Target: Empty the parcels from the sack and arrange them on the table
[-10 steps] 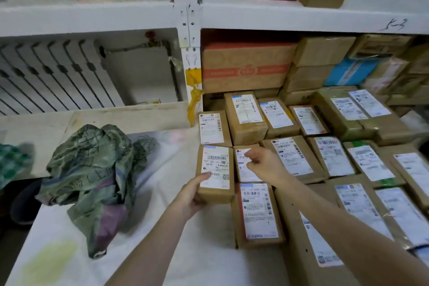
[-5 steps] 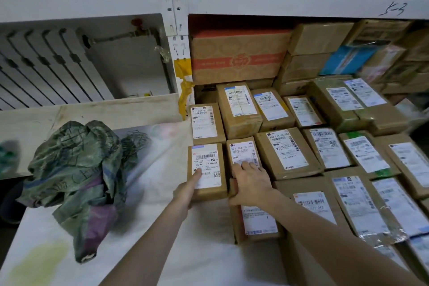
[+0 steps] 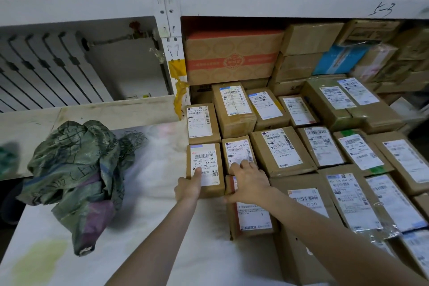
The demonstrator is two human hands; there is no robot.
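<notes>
While the crumpled green sack lies slack at the left of the frame, apparently emptied, both hands work at the frame's centre: the left hand grips the near end of a small labelled parcel, thumb on its label, and the right hand rests flat, fingers spread, across the neighbouring parcel. Packed edge to edge on the white table, the rows could skew if either hand pushes unevenly, nudging adjacent boxes out of line.
</notes>
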